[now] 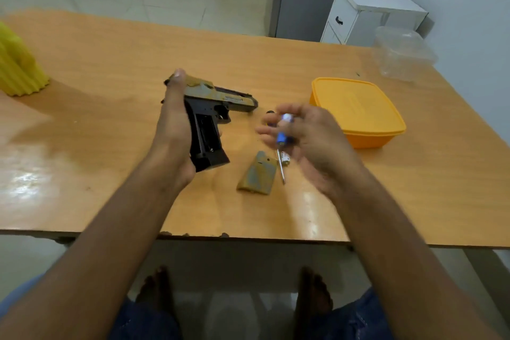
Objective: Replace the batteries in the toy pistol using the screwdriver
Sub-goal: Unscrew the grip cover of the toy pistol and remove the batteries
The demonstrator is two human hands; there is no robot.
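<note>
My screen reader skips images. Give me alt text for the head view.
A left hand grips a black-and-tan toy pistol, its grip compartment open, while the right hand holds a blue-and-white battery above a wooden table. The tan grip cover lies beside a metal-shafted screwdriver.

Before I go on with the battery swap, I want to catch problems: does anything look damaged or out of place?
The table's near edge is chipped. The grip cover lies loose beside the screwdriver, expected mid-job. Nothing else stands out.
</note>
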